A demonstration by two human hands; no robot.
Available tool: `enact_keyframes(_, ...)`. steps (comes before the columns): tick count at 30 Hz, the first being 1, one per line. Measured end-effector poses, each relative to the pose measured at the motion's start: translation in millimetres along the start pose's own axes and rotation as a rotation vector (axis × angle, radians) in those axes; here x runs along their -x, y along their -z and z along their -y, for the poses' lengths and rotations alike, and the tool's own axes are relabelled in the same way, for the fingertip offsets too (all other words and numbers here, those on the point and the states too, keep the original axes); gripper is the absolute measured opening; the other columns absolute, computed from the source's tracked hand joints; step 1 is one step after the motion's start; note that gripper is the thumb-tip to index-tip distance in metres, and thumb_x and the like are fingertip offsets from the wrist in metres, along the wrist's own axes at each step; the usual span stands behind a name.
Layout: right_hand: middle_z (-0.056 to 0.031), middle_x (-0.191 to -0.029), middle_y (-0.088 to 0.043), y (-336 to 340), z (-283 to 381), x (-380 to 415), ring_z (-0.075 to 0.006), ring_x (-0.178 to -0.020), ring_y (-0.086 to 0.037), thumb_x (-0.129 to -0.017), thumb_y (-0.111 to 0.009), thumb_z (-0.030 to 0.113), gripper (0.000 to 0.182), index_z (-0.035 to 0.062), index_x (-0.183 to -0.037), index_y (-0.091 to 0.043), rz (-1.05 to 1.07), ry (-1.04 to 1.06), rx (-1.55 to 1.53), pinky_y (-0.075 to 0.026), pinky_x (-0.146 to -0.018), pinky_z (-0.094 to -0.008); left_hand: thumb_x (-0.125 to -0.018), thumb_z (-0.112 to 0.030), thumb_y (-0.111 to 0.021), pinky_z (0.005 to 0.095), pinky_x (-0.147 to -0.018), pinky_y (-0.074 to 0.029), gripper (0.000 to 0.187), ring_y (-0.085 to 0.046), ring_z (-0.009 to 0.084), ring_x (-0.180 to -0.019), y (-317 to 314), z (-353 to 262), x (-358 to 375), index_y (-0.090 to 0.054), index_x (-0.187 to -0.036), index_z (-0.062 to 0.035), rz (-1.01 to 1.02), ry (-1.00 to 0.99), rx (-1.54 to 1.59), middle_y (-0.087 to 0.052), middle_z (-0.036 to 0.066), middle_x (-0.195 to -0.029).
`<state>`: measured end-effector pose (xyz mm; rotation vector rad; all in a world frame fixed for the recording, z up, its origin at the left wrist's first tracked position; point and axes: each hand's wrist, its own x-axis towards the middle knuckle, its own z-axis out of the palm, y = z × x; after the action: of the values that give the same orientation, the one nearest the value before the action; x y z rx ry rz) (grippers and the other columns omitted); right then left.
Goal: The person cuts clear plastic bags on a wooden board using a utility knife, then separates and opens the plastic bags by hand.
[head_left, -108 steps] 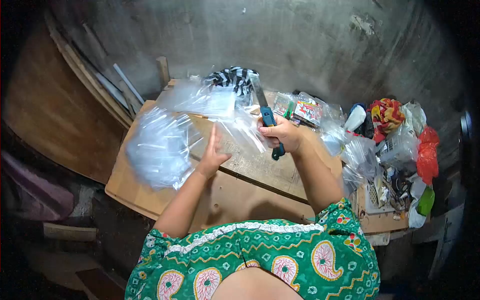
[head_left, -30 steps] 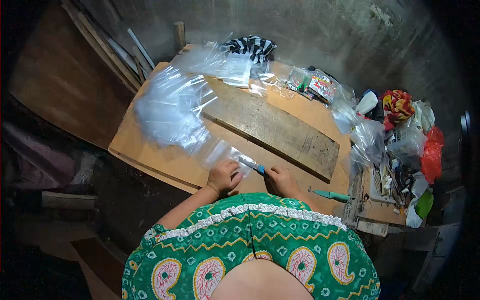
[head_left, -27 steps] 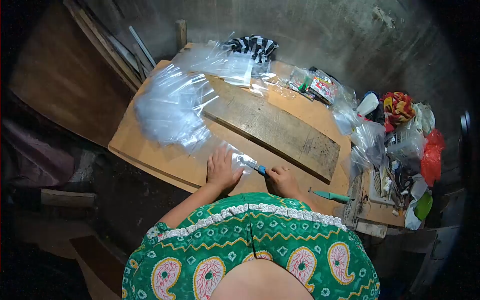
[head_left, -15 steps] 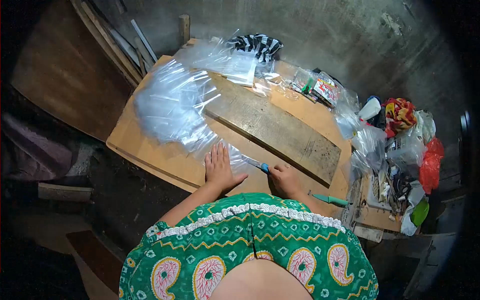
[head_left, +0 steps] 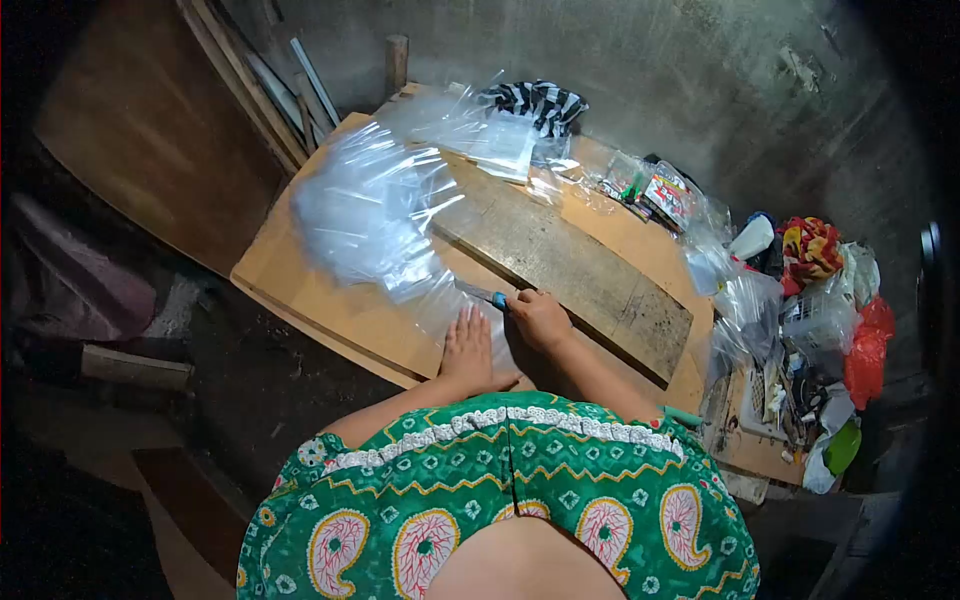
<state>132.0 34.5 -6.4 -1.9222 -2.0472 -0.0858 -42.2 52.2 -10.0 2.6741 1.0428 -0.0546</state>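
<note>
Clear plastic sheets (head_left: 370,215) lie fanned out in a pile on the left part of the wooden table (head_left: 270,255). My left hand (head_left: 467,352) rests flat on the near end of the plastic, fingers spread. In my right hand (head_left: 538,318) is a knife (head_left: 478,292) with a blue handle, its blade pointing left over the plastic, just beyond my left fingertips. A thick wooden plank (head_left: 570,265) lies across the table behind my right hand.
Plastic packets (head_left: 665,195) and a black-and-white cloth (head_left: 540,103) sit along the back edge. At the right are a red plastic bag (head_left: 868,350), a patterned cloth (head_left: 810,250) and a basket (head_left: 805,315). A green-handled tool (head_left: 683,416) is partly hidden by my right sleeve.
My right hand has moved left and away from my body with the knife, bringing the blade further over the plastic. The view has shifted slightly, and the green-handled tool is now mostly covered.
</note>
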Motion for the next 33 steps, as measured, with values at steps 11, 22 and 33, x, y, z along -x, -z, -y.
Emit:
enact_keyframes(11, -0.0065, -0.076, -0.054, 17.7, -8.9, 43.3, -0.0262, -0.067, -0.051, -0.073, -0.058, 0.013, 0.019, 0.0134, -0.091, -0.061, 0.016, -0.004, -0.036, -0.045, -0.058, -0.0356, -0.076, -0.037, -0.057, 0.0421, -0.076, -0.045, 0.042, -0.056, 0.0305, -0.092, 38.2, 24.3, -17.1, -0.057, -0.104, -0.0060, -0.006, -0.247, 0.230, -0.057, 0.017, -0.104)
enact_keyframes(22, -0.0064, -0.077, -0.055, 9.7, -1.0, 16.5, -0.0263, -0.070, -0.053, -0.077, -0.057, 0.016, 0.011, 0.0122, -0.087, -0.061, 0.024, -0.017, -0.022, -0.046, -0.060, -0.0361, -0.065, -0.069, -0.049, 0.0517, -0.103, -0.004, 0.103, -0.004, 0.0334, -0.132, 26.6, 18.1, 1.7, -0.020, -0.135, 0.0004, -0.053, 0.217, -0.056, -0.013, 0.018, -0.142)
enact_keyframes(33, -0.0085, -0.078, -0.054, -1.1, 2.3, -12.4, -0.0292, -0.073, -0.054, -0.075, -0.056, 0.015, 0.015, 0.0144, -0.089, -0.060, 0.066, 0.033, -0.020, -0.047, -0.061, -0.0386, -0.067, -0.065, -0.051, 0.0530, -0.101, -0.014, 0.094, -0.012, 0.0411, -0.128, 6.9, 9.5, 23.4, -0.028, -0.130, 0.0018, -0.103, 0.023, 0.020, -0.018, 0.024, -0.138)
